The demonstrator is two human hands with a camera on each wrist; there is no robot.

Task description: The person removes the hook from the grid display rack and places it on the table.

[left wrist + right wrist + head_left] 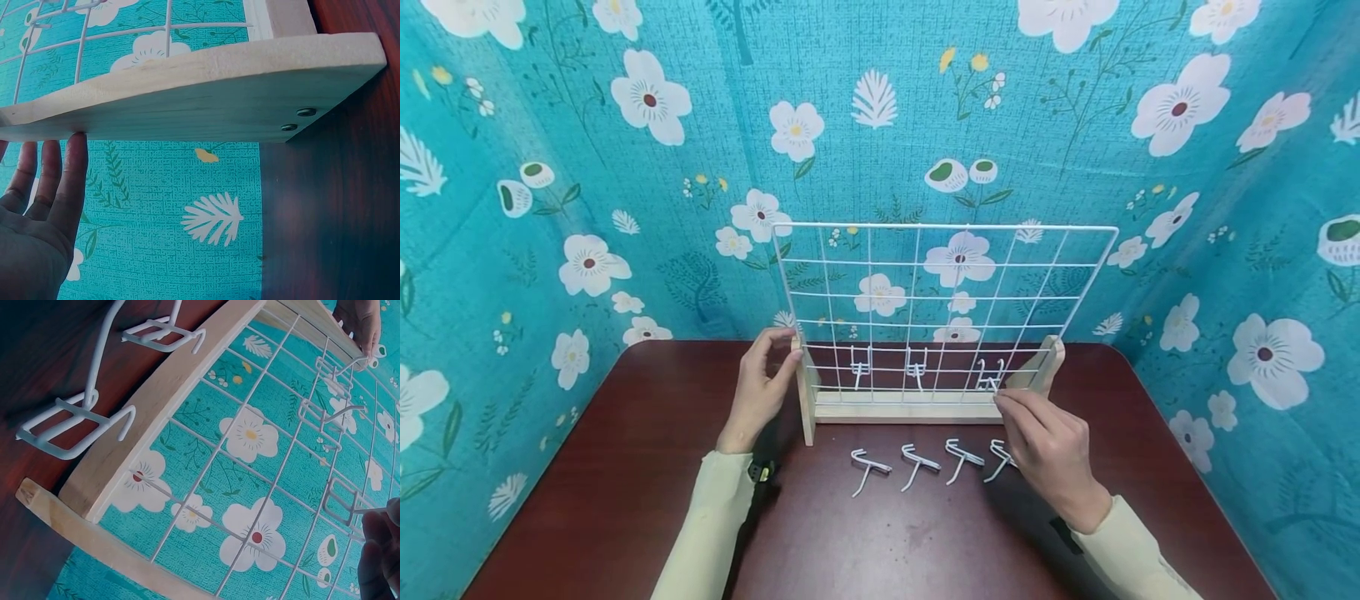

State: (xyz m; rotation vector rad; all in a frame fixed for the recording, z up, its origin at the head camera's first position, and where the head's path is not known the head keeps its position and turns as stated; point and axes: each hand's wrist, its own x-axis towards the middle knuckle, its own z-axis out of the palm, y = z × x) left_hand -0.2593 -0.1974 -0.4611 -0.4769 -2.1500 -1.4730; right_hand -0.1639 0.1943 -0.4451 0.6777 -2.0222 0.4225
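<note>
A white wire grid (943, 287) stands in a wooden frame on the table. My left hand (763, 383) holds the frame's left side panel (806, 400), thumb and fingers at its edge; in the left wrist view its fingertips (76, 140) touch the panel. My right hand (1048, 442) pinches the prong of a white wire hook (989, 379) at the grid's lower right. In the right wrist view, this hook's looped back (339, 501) lies against the grid wires. Two more hooks, a left one (860, 367) and a middle one (916, 367), hang on a lower wire.
Several loose hooks lie in a row on the dark red table before the frame, including a leftmost one (870, 463) and one (998, 460) partly behind my right hand. A turquoise floral curtain (715, 150) surrounds the table's back and sides. The right side panel (1047, 367) stands beside my right hand.
</note>
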